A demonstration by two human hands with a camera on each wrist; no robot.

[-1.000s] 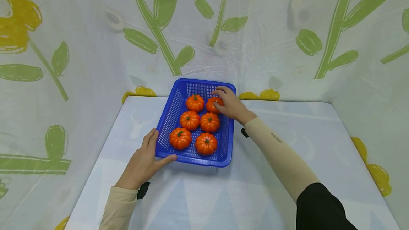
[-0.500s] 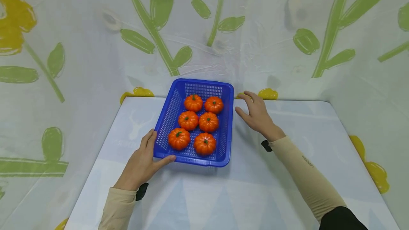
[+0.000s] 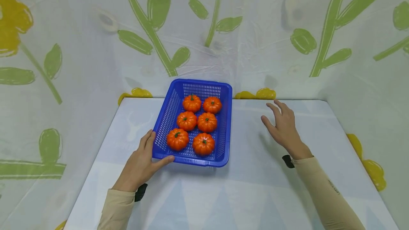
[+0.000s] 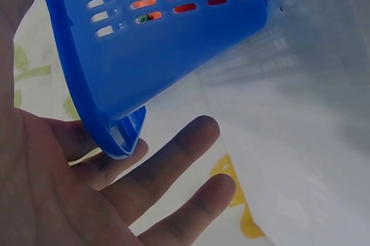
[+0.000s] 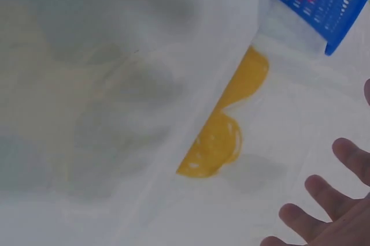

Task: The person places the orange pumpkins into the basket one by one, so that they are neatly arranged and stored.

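Observation:
Several small orange pumpkins (image 3: pixel 207 122) with green stems lie in a blue plastic basket (image 3: pixel 223 155) with slotted walls. My left hand (image 3: pixel 137 164) holds the basket's near left corner, with the thumb along the front rim and fingers at the left side. Seen from the left wrist, that corner of the basket (image 4: pixel 115 67) lies between thumb and fingers, while two fingers (image 4: pixel 185 148) stretch out past it. Off to the right of the basket, my right hand (image 3: pixel 284 127) is over the table, fingers spread and holding nothing.
A white table (image 3: pixel 255 191) with pale blue triangles carries the basket near its back edge. Behind and beside it hangs a white sheet (image 3: pixel 262 27) printed with green stems and yellow flowers. A dark band (image 3: pixel 288 161) sits at the right wrist.
My right hand has left the back right pumpkin, let go of it, and moved out of the basket to the right. The left hand stays at the corner.

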